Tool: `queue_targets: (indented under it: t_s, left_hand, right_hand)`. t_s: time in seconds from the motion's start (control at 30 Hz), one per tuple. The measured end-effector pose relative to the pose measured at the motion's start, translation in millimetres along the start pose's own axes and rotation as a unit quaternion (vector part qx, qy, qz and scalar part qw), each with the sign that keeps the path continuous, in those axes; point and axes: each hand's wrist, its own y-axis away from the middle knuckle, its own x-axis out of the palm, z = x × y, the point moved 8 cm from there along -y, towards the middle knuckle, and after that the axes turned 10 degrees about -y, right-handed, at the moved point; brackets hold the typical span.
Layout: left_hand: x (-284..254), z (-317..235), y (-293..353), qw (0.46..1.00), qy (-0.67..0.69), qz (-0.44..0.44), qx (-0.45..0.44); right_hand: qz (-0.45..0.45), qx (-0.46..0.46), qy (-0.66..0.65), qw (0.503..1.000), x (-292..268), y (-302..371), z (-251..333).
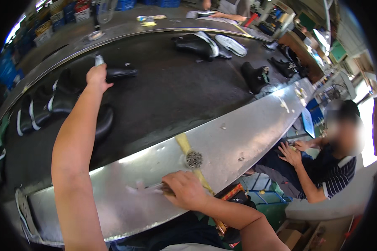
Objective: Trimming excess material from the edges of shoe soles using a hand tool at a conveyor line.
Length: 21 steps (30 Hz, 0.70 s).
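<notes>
The left hand (97, 77) reaches far out over the dark belt (163, 92) and closes around a black shoe (119, 74), with a small grey thing sticking up from the fist. The right hand (186, 190) rests on the shiny metal bench (247, 134), holding a thin tool (148, 187) near a little pile of nails (194, 159). To do this well, I think the left hand should grip the shoe tight and lift it straight, clear of the other black shoes (42, 108) nearby.

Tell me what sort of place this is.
Probably a shoe factory line: black shoes ride a dark conveyor belt between metal side rails, and a seated co-worker waits alongside.
</notes>
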Motion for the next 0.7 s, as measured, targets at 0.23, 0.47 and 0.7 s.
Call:
queue_targets:
  t_s: [0.23,0.47,0.7]
  left_hand:
    - [-63.5,-51.0,179.1,0.991,0.054,0.101,0.065]
    - [-224.1,-32.9,425.9,0.962,-0.022,0.086,0.259]
    - [-237.7,68.0,571.9,0.929,-0.128,0.326,0.12]
  right_hand:
    - [-0.062,-0.031,0.019,0.997,-12.9,10.1,3.6]
    - [-0.2,-0.05,-0.346,0.915,-23.1,78.2,16.5]
    - [0.003,0.333,-0.834,0.44,82.7,216.1,66.7]
